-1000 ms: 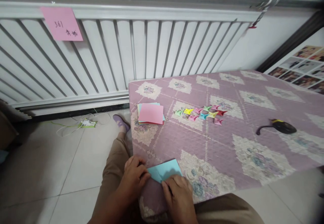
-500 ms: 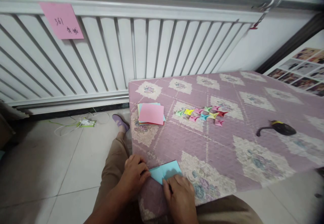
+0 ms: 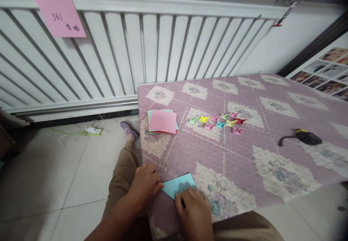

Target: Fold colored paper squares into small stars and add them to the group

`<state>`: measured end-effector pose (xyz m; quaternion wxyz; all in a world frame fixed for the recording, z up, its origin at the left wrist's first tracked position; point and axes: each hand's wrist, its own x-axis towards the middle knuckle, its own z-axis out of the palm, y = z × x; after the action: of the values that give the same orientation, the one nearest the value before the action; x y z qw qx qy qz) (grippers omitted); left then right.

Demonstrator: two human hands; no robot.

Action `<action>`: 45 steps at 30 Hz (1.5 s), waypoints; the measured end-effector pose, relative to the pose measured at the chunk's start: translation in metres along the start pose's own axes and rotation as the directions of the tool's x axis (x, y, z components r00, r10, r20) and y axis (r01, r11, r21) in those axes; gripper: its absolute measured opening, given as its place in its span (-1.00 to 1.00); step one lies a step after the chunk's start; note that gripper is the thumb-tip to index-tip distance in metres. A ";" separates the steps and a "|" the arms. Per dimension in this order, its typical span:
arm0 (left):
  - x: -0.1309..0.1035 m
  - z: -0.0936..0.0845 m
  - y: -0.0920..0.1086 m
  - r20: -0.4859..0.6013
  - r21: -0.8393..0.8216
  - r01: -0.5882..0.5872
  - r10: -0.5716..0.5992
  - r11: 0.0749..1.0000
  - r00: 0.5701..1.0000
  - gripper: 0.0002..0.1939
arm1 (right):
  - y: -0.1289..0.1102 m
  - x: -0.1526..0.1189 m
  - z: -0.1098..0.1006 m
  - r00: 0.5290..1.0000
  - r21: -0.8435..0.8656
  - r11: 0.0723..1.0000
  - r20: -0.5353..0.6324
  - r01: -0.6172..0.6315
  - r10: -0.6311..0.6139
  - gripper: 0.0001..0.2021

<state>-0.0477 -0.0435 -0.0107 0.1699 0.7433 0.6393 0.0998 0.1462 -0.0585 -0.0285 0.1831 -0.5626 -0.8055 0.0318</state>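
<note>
Behind the flowered bench [image 3: 195, 152] ran a white radiator [image 3: 149, 48]; the left hand [image 3: 148, 183], half curled, touched the left tip of the blue paper [image 3: 176, 185] on the bench; the right hand [image 3: 194, 211], also curled, touched its near edge; how firmly either gripped, I couldn't tell.

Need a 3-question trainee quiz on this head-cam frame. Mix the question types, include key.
1. Open: What do the person's left hand and right hand both touch at the near end of the purple floral cloth?

2. True or false: In the picture, the stack of rectangular coloured paper sheets lies left of the small multicoloured folded-paper figures.

3. Multiple choice: Where is the pink paper note with handwriting?
A. On the white ribbed radiator
B. On the floor
C. Under the stack

Key:
1. A light-blue, straight-edged piece of paper
2. True
3. A
</note>
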 end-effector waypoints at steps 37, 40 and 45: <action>0.005 -0.013 -0.008 0.107 0.153 -0.649 0.641 0.745 0.760 -0.85 | -0.006 0.002 -0.002 0.998 0.036 0.998 -0.026 -0.054 0.054 -0.78; 0.005 -0.018 -0.005 0.125 0.165 -0.735 0.725 0.658 0.677 -0.82 | -0.002 -0.003 -0.001 0.998 0.106 0.993 -0.035 -0.056 0.060 -0.81; 0.007 -0.018 -0.005 0.128 0.240 -0.771 0.768 0.589 0.627 -0.77 | 0.008 -0.011 -0.007 1.000 0.230 0.973 0.001 0.009 -0.009 -0.82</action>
<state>-0.0579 -0.0335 0.0032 0.0096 0.9625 0.2619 0.0708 0.1584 -0.0666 -0.0270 0.2461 -0.5341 -0.7992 0.1245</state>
